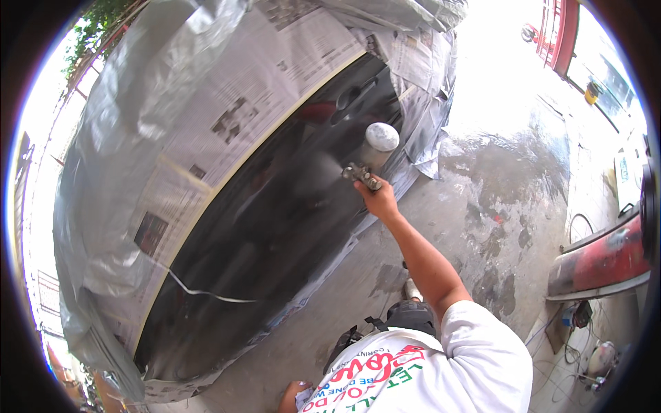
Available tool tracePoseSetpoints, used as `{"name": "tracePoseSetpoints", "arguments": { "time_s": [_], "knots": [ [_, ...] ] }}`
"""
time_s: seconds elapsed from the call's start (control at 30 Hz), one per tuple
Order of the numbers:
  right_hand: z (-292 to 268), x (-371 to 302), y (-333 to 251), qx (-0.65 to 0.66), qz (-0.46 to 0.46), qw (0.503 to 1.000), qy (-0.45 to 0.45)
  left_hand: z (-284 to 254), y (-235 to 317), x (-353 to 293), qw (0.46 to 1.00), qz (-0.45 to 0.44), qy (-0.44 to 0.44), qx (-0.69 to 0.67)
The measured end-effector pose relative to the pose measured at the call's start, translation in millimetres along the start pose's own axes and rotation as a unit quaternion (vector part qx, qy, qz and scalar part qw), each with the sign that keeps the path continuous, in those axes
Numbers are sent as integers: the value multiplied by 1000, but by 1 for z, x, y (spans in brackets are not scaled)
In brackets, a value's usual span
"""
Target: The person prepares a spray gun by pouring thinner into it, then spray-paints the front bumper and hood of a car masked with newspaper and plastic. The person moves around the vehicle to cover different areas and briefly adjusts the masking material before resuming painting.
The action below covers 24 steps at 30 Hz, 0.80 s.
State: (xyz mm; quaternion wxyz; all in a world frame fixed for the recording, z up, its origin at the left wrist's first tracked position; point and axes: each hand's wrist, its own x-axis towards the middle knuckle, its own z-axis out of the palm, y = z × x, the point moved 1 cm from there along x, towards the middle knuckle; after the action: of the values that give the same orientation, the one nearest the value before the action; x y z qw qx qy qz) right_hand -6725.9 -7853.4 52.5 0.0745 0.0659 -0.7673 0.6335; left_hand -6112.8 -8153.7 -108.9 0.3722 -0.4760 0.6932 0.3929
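Just off the black car body panel [255, 227], I have the right hand [379, 198] closed around a spray gun [361, 176] throwing pale mist [322, 165]. Masking looks done: newspaper [275, 100] along the panel's upper edge, silver sheeting [103, 199] beyond. Coating seems underway; what's left I can't judge. Below the panel, the left hand's [297, 389] grip I can't tell.

Metal spray gun [356, 173], white-topped cup [381, 143] attached, aimed at shiny black car panel [265, 210]

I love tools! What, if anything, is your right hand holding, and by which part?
The right hand holds a spray gun by its handle.
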Motion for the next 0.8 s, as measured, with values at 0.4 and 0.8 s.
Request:
{"name": "tracePoseSetpoints", "arguments": {
  "time_s": [0.4, 0.8],
  "knots": [
    [-167, 246, 78, 25, -45, 991, 121, 63, 145, -58, 997, -39, 15, -70],
    [-206, 213, 99, 19, 114, 992, -54, 85, 182, -80, 998, -50, 8, -30]
  ]
}}
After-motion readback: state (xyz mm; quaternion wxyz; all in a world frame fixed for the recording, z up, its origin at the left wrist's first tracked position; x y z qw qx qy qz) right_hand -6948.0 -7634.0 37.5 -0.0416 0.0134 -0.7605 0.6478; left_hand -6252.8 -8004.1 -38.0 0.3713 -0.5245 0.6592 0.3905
